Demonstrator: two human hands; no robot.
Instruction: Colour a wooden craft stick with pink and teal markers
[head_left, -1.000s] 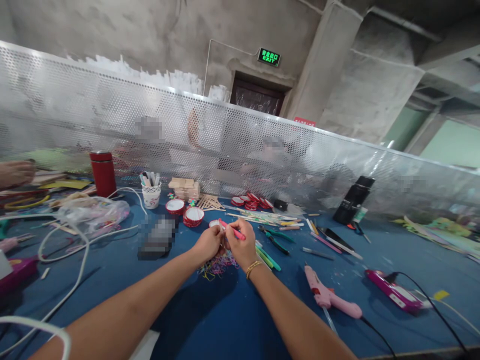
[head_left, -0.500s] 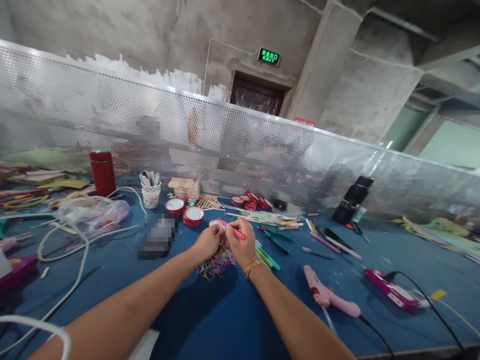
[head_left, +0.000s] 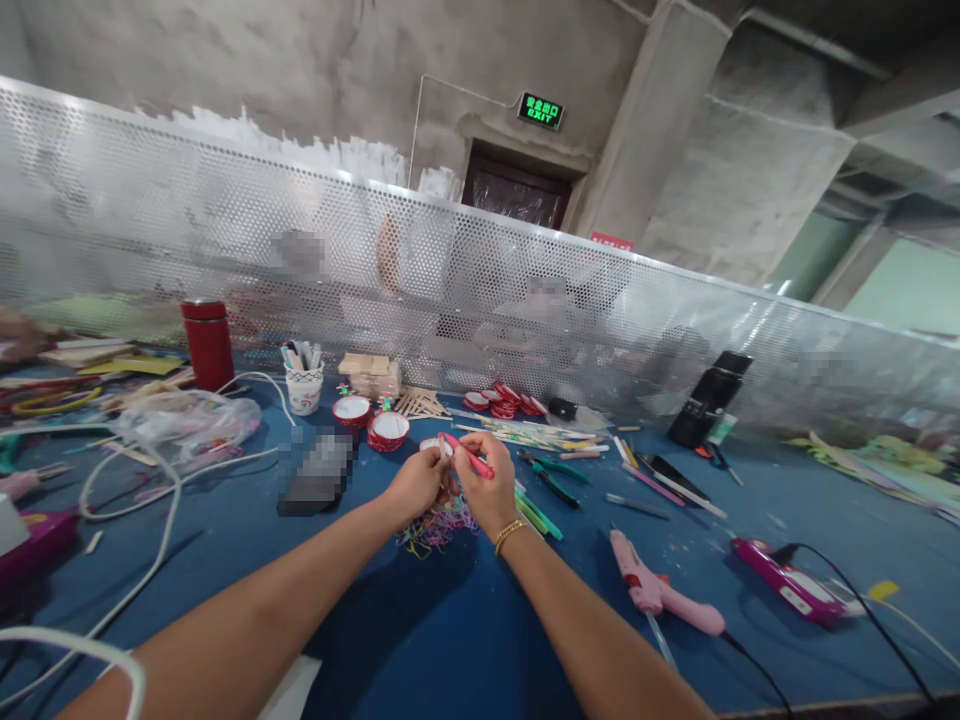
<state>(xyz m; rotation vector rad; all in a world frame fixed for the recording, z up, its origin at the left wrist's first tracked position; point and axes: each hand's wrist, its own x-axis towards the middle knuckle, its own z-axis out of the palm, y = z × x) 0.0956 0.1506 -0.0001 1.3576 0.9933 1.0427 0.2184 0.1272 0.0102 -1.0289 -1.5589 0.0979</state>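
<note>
My right hand [head_left: 486, 482] is closed round a pinkish-red marker pen [head_left: 477, 464], its tip end pointing left toward the other hand. Close against it, my left hand [head_left: 417, 487] is pinched shut. A pale sliver shows at its fingertips, too small to name. Under both hands lies a tangle of thin coloured rubber bands or strings [head_left: 429, 536]. Just behind the fingers is a small white-and-red round piece, partly hidden. Green markers [head_left: 534, 516] rest right of my right wrist, and red-edged white round pieces [head_left: 388, 430] are stacked beyond my left hand.
A pink glue gun [head_left: 660, 590] and a purple power strip [head_left: 787, 582] with cords lie at right. Pliers [head_left: 553, 476], wooden sticks [head_left: 420, 404], a pen cup [head_left: 304, 388] and a red flask [head_left: 208, 345] stand or lie farther back. A perforated metal screen [head_left: 337, 250] borders the table.
Both hands stay together in nearly the same place. The marker pen has tilted a little more steeply, and the whole view has shifted very slightly.
</note>
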